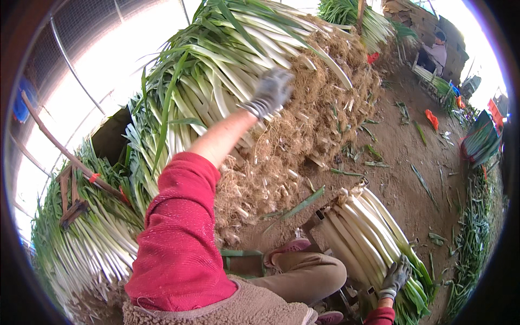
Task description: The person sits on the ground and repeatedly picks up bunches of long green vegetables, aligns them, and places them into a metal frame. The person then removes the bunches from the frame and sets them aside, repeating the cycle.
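My left hand (273, 91), in a grey knit glove, reaches out over a large heap of leeks (216, 81). It is above the line where the white stalks meet the brown, hairy roots (281, 146). Motion smears its fingers, so I cannot make out whether they grip a stalk. At the lower right, a bundle of leeks (363, 227) lies on a low metal-framed stand (317, 219), white ends pointing away from me. My right hand (397, 276), gloved too, rests on the bundle near its green leaves, fingers spread.
More leeks (92, 233) are stacked at the left behind a wooden pole (70, 149). Leaf scraps and a red scrap (431, 119) litter the dirt floor (401, 157). A person (435, 53) sits at the far right, near a tied bundle (481, 140).
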A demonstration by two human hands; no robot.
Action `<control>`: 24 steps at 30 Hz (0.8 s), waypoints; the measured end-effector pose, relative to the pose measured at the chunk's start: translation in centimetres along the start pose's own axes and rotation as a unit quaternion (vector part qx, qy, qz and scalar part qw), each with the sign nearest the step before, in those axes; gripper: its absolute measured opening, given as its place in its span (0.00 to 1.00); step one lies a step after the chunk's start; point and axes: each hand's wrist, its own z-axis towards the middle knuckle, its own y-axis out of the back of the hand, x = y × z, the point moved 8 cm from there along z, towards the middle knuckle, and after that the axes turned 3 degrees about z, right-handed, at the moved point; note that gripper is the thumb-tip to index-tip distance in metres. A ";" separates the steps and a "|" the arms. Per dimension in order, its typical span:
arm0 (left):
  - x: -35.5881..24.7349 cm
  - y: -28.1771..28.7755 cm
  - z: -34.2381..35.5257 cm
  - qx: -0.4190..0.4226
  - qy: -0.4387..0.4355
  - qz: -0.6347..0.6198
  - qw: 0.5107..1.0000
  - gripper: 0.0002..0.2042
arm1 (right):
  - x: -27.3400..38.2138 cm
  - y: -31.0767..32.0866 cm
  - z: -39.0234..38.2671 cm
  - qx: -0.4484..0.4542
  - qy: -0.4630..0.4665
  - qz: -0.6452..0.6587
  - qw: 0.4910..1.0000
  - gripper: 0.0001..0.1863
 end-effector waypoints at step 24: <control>23.2 -7.0 4.4 0.360 0.041 0.344 0.866 0.21 | -0.8 -0.6 0.2 -0.008 0.005 -0.055 0.998 0.31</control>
